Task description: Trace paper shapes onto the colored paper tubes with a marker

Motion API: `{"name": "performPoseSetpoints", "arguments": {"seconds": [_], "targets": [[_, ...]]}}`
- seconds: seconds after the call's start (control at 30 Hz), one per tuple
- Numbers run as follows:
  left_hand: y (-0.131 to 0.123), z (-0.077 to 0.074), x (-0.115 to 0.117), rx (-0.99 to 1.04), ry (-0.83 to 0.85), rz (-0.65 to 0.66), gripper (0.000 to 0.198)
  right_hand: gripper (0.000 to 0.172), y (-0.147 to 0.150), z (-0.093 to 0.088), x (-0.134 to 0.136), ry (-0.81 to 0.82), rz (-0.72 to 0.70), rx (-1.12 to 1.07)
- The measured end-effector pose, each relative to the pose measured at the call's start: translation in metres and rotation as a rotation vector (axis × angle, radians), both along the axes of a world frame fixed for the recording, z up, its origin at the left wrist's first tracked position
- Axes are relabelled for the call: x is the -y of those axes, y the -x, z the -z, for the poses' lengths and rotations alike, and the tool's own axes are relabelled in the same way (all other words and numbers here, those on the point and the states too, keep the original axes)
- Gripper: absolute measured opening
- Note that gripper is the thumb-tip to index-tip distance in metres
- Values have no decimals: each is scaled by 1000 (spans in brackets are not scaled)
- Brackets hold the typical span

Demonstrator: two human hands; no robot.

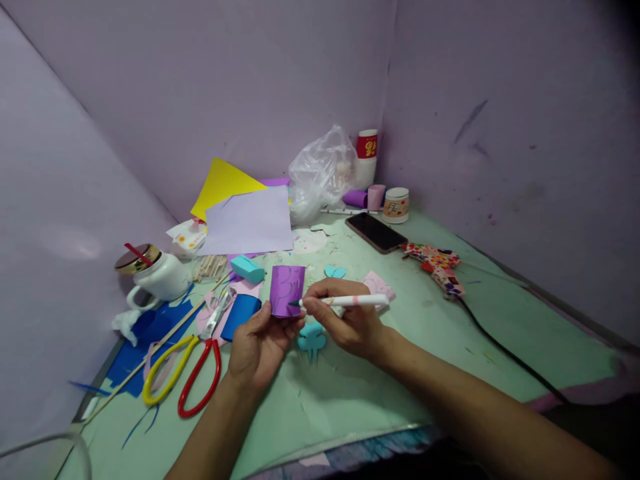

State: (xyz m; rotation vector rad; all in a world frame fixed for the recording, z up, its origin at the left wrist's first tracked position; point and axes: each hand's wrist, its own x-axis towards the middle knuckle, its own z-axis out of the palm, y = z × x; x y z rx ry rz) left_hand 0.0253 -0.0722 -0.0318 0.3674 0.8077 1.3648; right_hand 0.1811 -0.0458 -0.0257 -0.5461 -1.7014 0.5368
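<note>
A purple rolled foam piece (pixel 287 291) with dark line drawings on its face is held upright by my left hand (pixel 261 348), thumb at its lower left edge and fingers beneath. My right hand (pixel 345 315) grips a white marker (pixel 357 301) with a pink band, its dark green tip at the lower right part of the purple piece. Just below, a light blue foam cutout (pixel 312 340) lies on the table. Left of my left hand is a dark blue foam roll (pixel 241 317), with a light blue roll (pixel 248 269) behind it.
Scissors (pixel 200 375) with yellow and red handles lie at the left, near a white lidded mug (pixel 164 277). Farther back are a phone (pixel 377 232), a plastic bag (pixel 320 172) and paper sheets (pixel 253 222). A patterned glue gun (pixel 437 264) with a cord lies right.
</note>
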Motion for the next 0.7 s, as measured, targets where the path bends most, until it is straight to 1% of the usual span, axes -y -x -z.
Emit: {"name": "performPoseSetpoints", "arguments": {"seconds": [0.17, 0.3, 0.4, 0.53, 0.6, 0.7], "targets": [[0, 0, -1, -5, 8, -8, 25, 12, 0, 0, 0, -18, -10, 17], [0, -2, -1, -24, 54, -3, 27, 12, 0, 1, -2, 50, 57, -51], [0, -3, 0, -28, 74, 8, 29, 11, -2, 2, -3, 53, 45, -41], [3, -4, -1, -34, 118, 5, 32, 11, -5, 5, -1, 90, 39, -200], [5, -4, -1, -21, 146, 35, 35, 12, -6, 5, -2, 141, 74, -268], [7, -4, -1, 2, 173, 139, 40, 17, -4, 5, -9, 264, 106, -257]]}}
